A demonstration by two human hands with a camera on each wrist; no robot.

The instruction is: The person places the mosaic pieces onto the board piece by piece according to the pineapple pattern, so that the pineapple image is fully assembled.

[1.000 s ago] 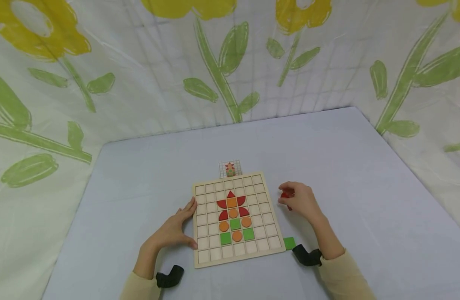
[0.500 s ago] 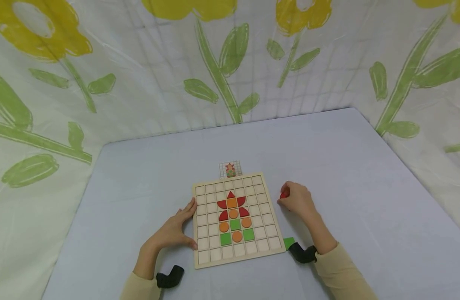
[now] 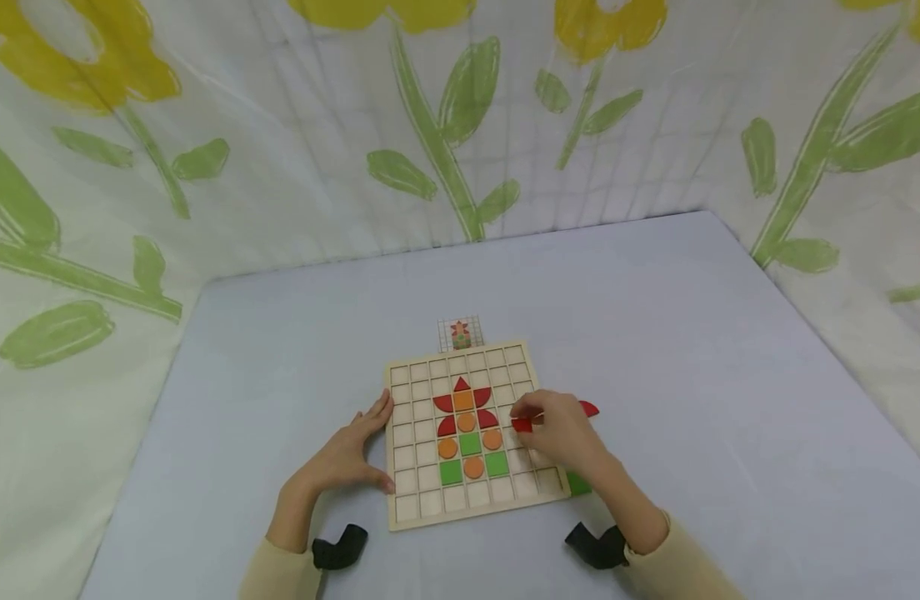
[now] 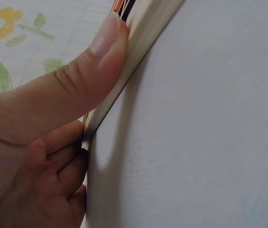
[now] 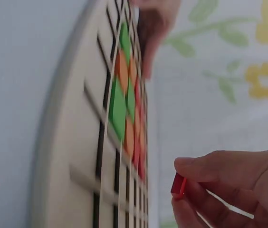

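Note:
A square wooden grid board (image 3: 430, 505) bears red, orange and green pieces in a figure. My left hand (image 3: 352, 454) rests along its left edge with thumb and fingers spread apart; in the left wrist view the thumb (image 4: 106, 52) lies against the board's side. Over the right part of the board, my right hand (image 3: 561, 429) pinches a small red piece (image 3: 522, 425) between thumb and fingertips. That red piece (image 5: 178, 184) appears edge-on in the right wrist view, above the board and apart from it; its full outline is hidden by the fingers.
Just beyond the board's far edge lies a small pattern card (image 3: 460, 333). Another red piece (image 3: 591, 408) lies on the table right of my right hand, partly hidden. A green piece (image 3: 577, 483) sits by the board's right edge. A flowered cloth (image 3: 280, 167) hangs behind the table.
My right hand has moved left from beside the board to above its right columns, carrying the red piece. Another red piece has come into view on the table. My left hand stays put.

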